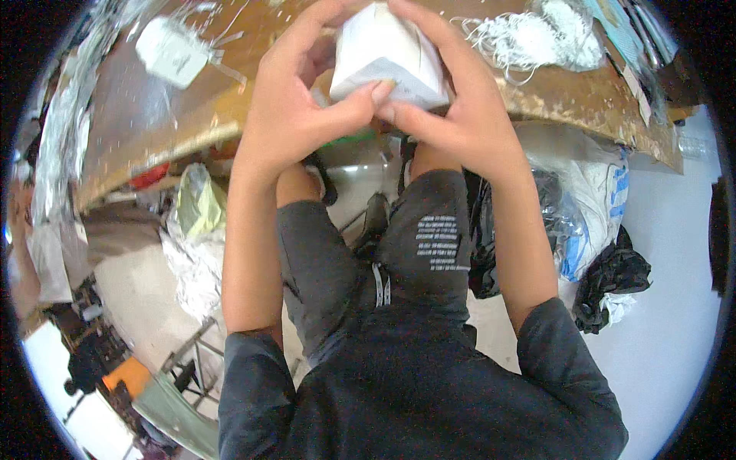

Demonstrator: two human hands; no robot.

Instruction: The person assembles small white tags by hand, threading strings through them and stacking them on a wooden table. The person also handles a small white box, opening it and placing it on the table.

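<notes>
Gripping a white folded packet (387, 57) above the wooden table (583, 96) edge | left hand (295, 100) and right hand (460, 107) both clasped round it, thumbs meeting | contents unseen | white string tangle (537, 34) nearby

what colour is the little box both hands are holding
White, seen best in the head view: the box sits between the left hand and right hand.

White boxy package (389, 55) between both hands at the workbench edge; flat white packet (172, 50) upper left.
</notes>
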